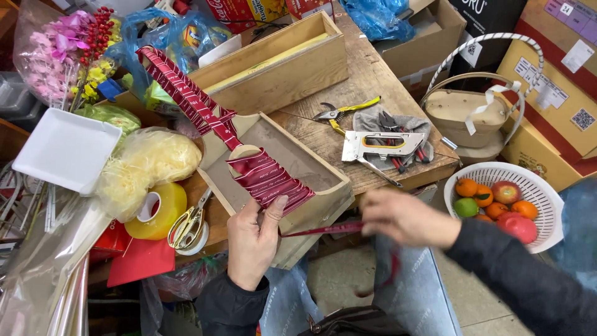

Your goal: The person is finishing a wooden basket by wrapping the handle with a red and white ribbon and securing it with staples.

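Observation:
My left hand (253,239) pinches a folded bunch of dark red ribbon (268,179) with small pale print, held over the near edge of a shallow wooden tray (323,198). A long tail of that ribbon (180,87) runs up and back to the left. My right hand (404,218), blurred, grips a thin strand of the ribbon (323,229) stretched between both hands, with a dark loop hanging below it.
On the wooden table (373,74) lie a metal staple gun (376,148), yellow-handled pruners (339,113), scissors (189,225), a yellow tape roll (158,211) and a deeper wooden box (280,62). A white basket of fruit (507,202) stands right; artificial flowers (62,50) stand far left.

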